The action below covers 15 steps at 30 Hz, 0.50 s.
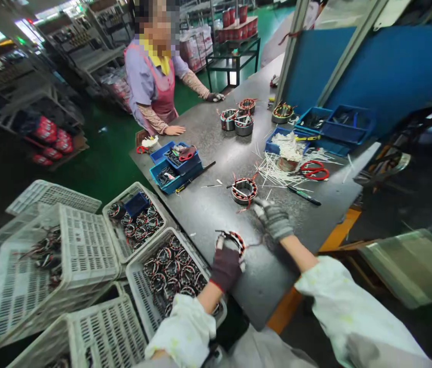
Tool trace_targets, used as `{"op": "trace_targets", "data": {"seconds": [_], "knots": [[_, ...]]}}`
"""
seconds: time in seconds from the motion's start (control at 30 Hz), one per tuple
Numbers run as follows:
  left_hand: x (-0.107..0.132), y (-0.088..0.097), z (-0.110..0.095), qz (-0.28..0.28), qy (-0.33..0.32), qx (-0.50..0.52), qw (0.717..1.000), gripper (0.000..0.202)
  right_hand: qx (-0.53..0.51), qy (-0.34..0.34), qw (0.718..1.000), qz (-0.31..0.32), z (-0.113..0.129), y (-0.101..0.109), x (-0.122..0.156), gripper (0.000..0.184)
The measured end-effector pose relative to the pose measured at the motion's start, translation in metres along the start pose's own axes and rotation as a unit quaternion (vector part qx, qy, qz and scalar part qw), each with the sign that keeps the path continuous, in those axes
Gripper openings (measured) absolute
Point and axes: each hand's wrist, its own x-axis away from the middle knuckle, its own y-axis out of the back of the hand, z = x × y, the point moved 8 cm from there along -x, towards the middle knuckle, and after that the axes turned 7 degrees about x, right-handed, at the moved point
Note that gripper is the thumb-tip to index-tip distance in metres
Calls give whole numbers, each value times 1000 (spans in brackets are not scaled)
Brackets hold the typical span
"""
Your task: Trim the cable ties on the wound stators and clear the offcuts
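My left hand, in a dark maroon glove, is closed on the near side of a wound motor stator at the table's front left edge. Red and white bindings show on its ring; the glove hides its near part. My right hand, in a grey glove, is held over the table with fingers apart and nothing visible in them. Just beyond its fingertips a second stator lies flat with reddish leads sticking out. A thin dark lead runs from the held stator toward the right hand.
White crates packed with stators stand left of the table. Blue bins sit on its left edge. White sleeving strips, red-handled scissors and a dark pen-like tool lie right. Several stators and a co-worker are across the table.
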Motion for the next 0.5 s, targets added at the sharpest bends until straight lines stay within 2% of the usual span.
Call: {"op": "trace_targets", "data": {"seconds": [0.1,0.17,0.27,0.33,0.37,0.4,0.43,0.5], "knots": [[50,-26,-24,-16,-43,13,999,38,12,23,999,32,38,2,-67,57],[66,-32,-36,-1,-69,13,998,43,53,29,996,72,56,-8,-91,60],[67,-21,-39,38,-60,44,996,44,141,21,981,134,57,-29,-93,63],[59,3,-30,18,-11,152,988,38,177,26,972,150,48,-40,-77,67],[56,16,-20,-14,38,253,967,35,186,36,971,148,43,-43,-65,68],[57,27,-7,-55,99,369,922,34,191,50,970,140,38,-45,-52,69],[61,33,7,-96,166,480,856,36,191,66,971,130,33,-45,-36,69],[79,29,30,-154,287,636,700,44,185,95,972,106,24,-43,-4,69]]}}
